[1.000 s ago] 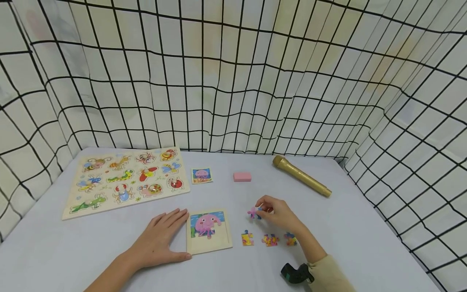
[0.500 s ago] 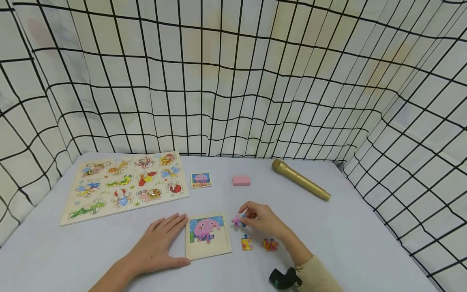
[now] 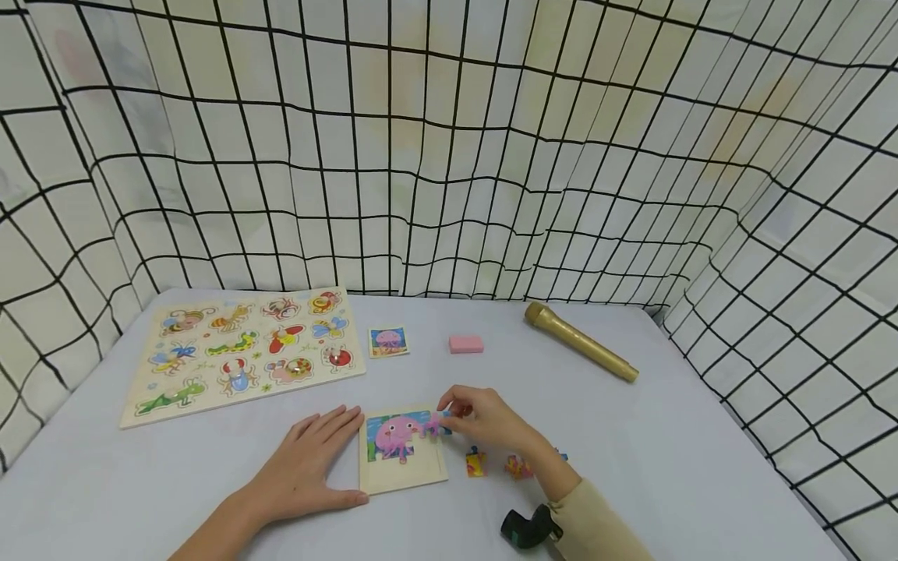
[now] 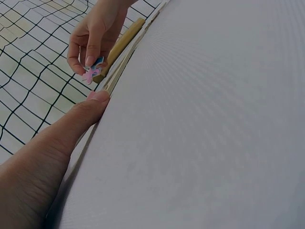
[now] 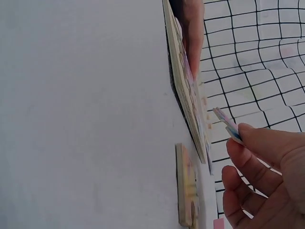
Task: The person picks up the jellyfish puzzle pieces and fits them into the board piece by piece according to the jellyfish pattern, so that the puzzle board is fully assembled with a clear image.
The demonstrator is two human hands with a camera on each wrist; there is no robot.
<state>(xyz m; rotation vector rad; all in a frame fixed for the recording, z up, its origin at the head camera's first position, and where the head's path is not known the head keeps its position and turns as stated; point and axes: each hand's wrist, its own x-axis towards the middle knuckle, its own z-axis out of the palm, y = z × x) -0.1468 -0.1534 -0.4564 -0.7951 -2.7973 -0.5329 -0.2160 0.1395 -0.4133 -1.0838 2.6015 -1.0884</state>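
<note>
Puzzle piece (image 3: pixel 433 425), pink and blue, is pinched between the thumb and finger of the right hand (image 3: pixel 484 418), in the lower middle of the head view. The fingers cover its right end. It is up in the air, just over the top right corner of the wooden tray (image 3: pixel 421 473). The left hand (image 3: pixel 309 463) has straight fingers that touch the tray's left side. Near the right hand, a yellow piece (image 3: pixel 475 463) and a red and yellow piece (image 3: pixel 517 467) lie on the worktop (image 3: pixel 435 534). Another piece (image 3: pixel 562 454) hides behind the right wrist, so only a blue bit shows. The right wrist view sees the tray from its edge, so its picture is hard to make out.
</note>
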